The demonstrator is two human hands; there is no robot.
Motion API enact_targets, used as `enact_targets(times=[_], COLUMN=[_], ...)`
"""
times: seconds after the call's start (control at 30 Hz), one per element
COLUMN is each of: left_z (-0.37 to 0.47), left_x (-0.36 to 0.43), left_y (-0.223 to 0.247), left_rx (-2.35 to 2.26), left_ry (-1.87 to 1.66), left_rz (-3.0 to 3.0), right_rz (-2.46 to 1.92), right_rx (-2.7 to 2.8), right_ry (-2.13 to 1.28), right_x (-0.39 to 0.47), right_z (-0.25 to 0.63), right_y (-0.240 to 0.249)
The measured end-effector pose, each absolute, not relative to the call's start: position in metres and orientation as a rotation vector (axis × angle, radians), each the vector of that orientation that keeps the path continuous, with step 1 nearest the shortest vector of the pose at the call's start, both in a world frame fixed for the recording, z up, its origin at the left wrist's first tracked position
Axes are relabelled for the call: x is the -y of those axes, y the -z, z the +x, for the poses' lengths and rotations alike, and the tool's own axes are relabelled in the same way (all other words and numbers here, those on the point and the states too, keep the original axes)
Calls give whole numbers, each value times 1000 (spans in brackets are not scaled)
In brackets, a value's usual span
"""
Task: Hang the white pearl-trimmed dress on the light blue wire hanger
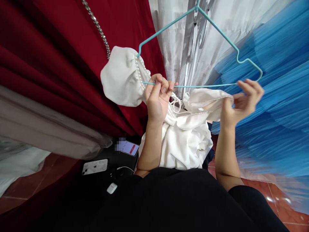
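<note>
A teal wire hanger hangs in front of me. A white garment with puffed sleeves and a pearl-trimmed edge is partly on it; one sleeve sits over the hanger's left end. My left hand pinches the hanger's bottom bar together with the garment's neckline near the left end. My right hand grips the garment's other shoulder just under the bar near the hanger's right end. The rest of the garment droops between my forearms.
Dark red fabric with a metal chain hangs at left, white cloth behind the hanger, pleated blue tulle at right. Below lie two phones, a small white charger and a red tiled floor.
</note>
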State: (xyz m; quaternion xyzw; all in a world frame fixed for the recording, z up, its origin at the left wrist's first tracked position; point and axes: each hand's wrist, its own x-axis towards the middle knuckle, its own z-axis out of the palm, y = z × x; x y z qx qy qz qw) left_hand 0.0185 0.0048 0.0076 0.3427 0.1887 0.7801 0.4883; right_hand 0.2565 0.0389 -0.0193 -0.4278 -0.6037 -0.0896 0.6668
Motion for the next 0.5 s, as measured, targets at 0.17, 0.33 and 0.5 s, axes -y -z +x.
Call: enact_targets(times=[0.17,0.33,0.5], left_z=[18,17,10], left_x=[-1,1,-2], left_y=[-13,-15,-12], left_rx=[-493,-530,-541], left_ry=[-1891,-1896,-1896], left_rz=[802,793,822], right_rz=[-955,-957,-619], right_rx=[1149,1241,1320], right_ry=[276,83,-42], right_x=[-70,-88,-98], right_z=[304,318,301], right_y=[-19,-62,-85])
